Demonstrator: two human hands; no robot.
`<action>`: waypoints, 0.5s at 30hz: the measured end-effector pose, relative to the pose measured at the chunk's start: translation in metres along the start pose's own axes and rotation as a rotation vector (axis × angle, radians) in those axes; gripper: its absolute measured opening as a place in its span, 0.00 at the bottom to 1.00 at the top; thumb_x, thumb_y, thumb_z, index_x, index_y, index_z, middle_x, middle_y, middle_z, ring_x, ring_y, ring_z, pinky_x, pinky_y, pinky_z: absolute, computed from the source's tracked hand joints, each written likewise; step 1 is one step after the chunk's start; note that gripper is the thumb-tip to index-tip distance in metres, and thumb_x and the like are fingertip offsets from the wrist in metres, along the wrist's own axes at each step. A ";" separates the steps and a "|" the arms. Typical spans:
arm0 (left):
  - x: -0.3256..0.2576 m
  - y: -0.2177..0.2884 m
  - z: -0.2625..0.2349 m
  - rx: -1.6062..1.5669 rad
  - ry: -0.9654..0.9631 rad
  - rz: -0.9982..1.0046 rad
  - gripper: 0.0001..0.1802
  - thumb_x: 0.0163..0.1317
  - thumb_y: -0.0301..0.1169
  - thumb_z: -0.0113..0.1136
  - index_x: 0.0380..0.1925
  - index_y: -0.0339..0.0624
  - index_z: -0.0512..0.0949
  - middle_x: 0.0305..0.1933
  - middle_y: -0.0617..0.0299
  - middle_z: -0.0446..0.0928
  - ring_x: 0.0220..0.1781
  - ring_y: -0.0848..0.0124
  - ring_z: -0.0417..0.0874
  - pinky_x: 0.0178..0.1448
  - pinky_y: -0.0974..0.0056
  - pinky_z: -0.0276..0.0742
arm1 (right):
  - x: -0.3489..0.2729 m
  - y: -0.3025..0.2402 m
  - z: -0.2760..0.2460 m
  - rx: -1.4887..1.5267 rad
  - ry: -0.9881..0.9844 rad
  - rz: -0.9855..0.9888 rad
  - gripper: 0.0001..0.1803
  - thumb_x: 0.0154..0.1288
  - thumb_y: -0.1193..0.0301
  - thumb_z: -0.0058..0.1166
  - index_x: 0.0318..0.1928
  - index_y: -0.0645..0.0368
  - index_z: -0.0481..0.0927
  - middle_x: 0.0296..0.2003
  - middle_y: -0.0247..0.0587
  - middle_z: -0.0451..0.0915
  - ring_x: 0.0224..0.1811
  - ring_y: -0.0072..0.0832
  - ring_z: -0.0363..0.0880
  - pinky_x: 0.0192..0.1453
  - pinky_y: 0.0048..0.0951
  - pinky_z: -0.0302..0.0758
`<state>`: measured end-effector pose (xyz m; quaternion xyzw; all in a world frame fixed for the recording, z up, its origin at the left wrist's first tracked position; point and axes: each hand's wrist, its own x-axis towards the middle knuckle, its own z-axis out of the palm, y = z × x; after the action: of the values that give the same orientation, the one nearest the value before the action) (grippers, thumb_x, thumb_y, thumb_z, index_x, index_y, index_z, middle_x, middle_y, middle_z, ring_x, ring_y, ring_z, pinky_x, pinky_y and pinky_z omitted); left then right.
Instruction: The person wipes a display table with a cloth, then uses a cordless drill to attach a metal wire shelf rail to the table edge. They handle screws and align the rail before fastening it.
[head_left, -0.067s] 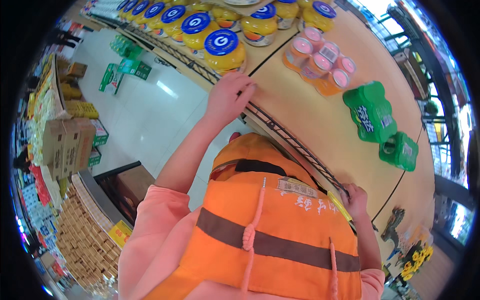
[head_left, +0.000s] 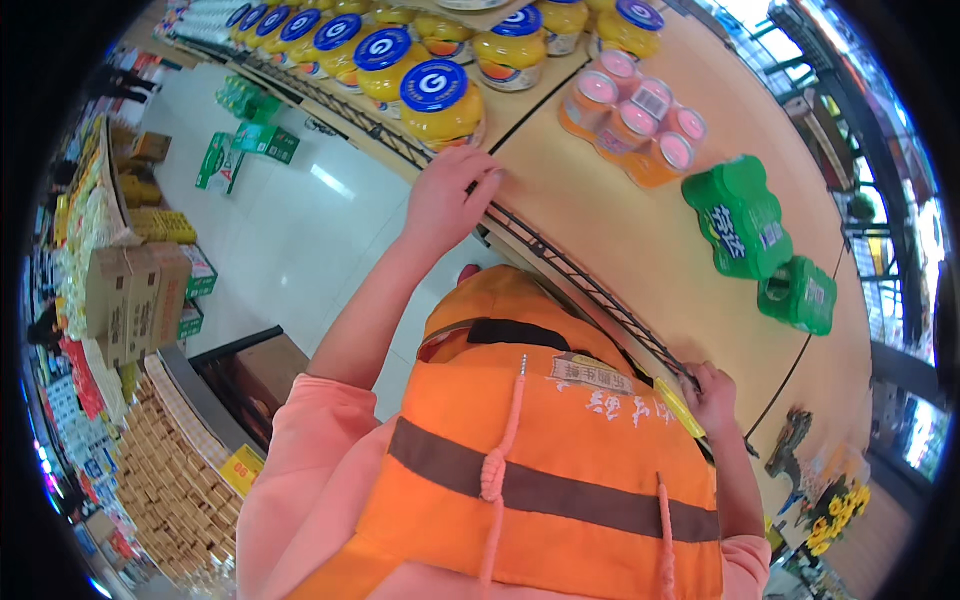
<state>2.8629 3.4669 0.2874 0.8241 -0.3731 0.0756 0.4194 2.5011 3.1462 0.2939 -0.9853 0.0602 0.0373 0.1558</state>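
A black wire shelf rail (head_left: 590, 285) runs along the front edge of the tan shelf (head_left: 600, 215). My left hand (head_left: 445, 200) is closed over the rail's left part, just below the nearest yellow jar with a blue lid (head_left: 437, 105). Farther right and closer to my body, my right hand (head_left: 712, 398) has its fingers curled round the rail's other end. A yellow strip (head_left: 680, 408) lies along the edge beside that hand. The undersides of both grips are hidden.
Several blue-lidded jars (head_left: 340, 45) stand in rows at the far left. A shrink-wrapped pack of orange-and-pink cans (head_left: 635, 118) and two green packs (head_left: 740, 222) sit on the shelf. On the floor are green cartons (head_left: 265, 142); brown boxes (head_left: 140, 295) are stacked left.
The view has shifted slightly, so the jars and packs appear a little farther left. Both hands keep their hold on the rail.
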 end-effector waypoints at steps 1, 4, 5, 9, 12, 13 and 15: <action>-0.002 0.000 0.003 0.027 0.006 0.054 0.06 0.58 0.29 0.58 0.31 0.40 0.80 0.34 0.57 0.79 0.41 0.56 0.78 0.47 0.56 0.74 | -0.002 -0.001 -0.001 0.020 0.029 0.002 0.11 0.53 0.69 0.63 0.37 0.54 0.79 0.25 0.40 0.75 0.25 0.40 0.75 0.30 0.38 0.72; -0.011 0.001 0.009 0.057 -0.056 -0.012 0.06 0.58 0.29 0.59 0.32 0.39 0.80 0.36 0.56 0.79 0.42 0.55 0.78 0.49 0.56 0.74 | -0.008 0.000 -0.006 0.031 -0.006 0.051 0.17 0.52 0.68 0.64 0.43 0.55 0.78 0.32 0.42 0.77 0.32 0.42 0.77 0.35 0.39 0.74; -0.013 0.000 0.010 0.074 -0.053 0.002 0.06 0.57 0.29 0.60 0.33 0.40 0.80 0.37 0.56 0.79 0.43 0.55 0.78 0.50 0.56 0.74 | -0.012 0.002 -0.009 0.033 0.016 0.048 0.18 0.52 0.67 0.64 0.45 0.55 0.78 0.34 0.42 0.77 0.33 0.42 0.77 0.36 0.39 0.74; -0.017 -0.001 0.012 0.147 -0.102 0.072 0.09 0.57 0.29 0.62 0.38 0.43 0.81 0.43 0.55 0.80 0.48 0.55 0.78 0.54 0.56 0.72 | -0.042 0.027 -0.030 -0.020 0.139 0.157 0.24 0.53 0.64 0.64 0.51 0.55 0.77 0.43 0.45 0.78 0.42 0.45 0.77 0.46 0.39 0.75; -0.014 0.004 0.015 0.204 -0.156 0.131 0.08 0.59 0.26 0.61 0.39 0.42 0.81 0.43 0.56 0.80 0.48 0.56 0.78 0.55 0.58 0.71 | -0.088 0.056 -0.056 0.045 0.387 0.431 0.19 0.57 0.67 0.62 0.49 0.58 0.78 0.42 0.44 0.79 0.40 0.38 0.78 0.47 0.35 0.74; -0.013 0.006 0.016 0.183 -0.204 0.129 0.07 0.59 0.26 0.60 0.38 0.41 0.80 0.42 0.56 0.80 0.48 0.57 0.78 0.55 0.58 0.71 | -0.105 0.065 -0.063 0.126 0.488 0.559 0.18 0.58 0.68 0.62 0.48 0.59 0.79 0.41 0.42 0.80 0.39 0.34 0.78 0.46 0.33 0.74; -0.011 0.007 0.017 0.187 -0.312 0.131 0.05 0.61 0.28 0.59 0.36 0.41 0.79 0.41 0.57 0.79 0.47 0.59 0.78 0.60 0.57 0.68 | -0.128 0.079 -0.069 0.259 0.645 0.696 0.16 0.61 0.68 0.61 0.48 0.60 0.79 0.39 0.38 0.80 0.36 0.26 0.77 0.44 0.28 0.74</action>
<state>2.8470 3.4577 0.2758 0.8353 -0.4777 0.0083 0.2721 2.3678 3.0643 0.3471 -0.8406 0.4352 -0.2274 0.2288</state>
